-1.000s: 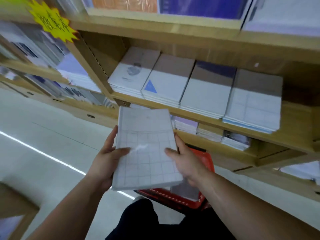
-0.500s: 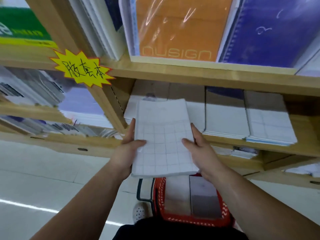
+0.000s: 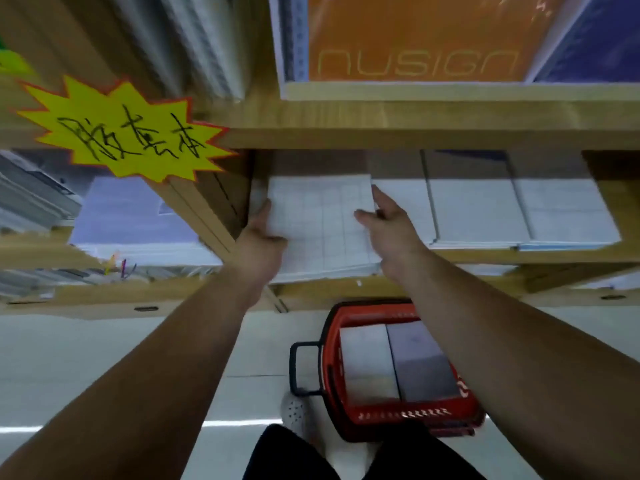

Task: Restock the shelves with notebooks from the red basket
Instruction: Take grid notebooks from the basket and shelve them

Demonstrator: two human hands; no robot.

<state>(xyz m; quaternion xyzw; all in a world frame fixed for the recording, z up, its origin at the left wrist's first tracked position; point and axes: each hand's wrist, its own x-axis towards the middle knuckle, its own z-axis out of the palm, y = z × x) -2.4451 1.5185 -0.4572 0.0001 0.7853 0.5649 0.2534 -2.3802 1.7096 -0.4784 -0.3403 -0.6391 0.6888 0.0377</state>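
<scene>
A stack of white grid-covered notebooks (image 3: pixel 320 230) lies at the left end of the middle wooden shelf (image 3: pixel 519 256), on top of the pile there. My left hand (image 3: pixel 261 237) grips its left edge, thumb on the cover. My right hand (image 3: pixel 386 225) holds its right edge, thumb on top and fingers along the side. The red basket (image 3: pixel 408 415) stands on the floor below, between my arms, with a pale and a grey notebook pile (image 3: pixel 398 362) inside.
Two more white notebook piles (image 3: pixel 523 213) fill the same shelf to the right. An orange notebook (image 3: pixel 415 39) stands on the shelf above. A yellow starburst sign (image 3: pixel 121 129) sticks out at the left upright. My shoe (image 3: pixel 294 414) is beside the basket's black handle (image 3: pixel 301 368).
Both hands have carried the grid notebooks forward and up from in front of my body into the left end of the middle shelf. The view has tilted up and closer.
</scene>
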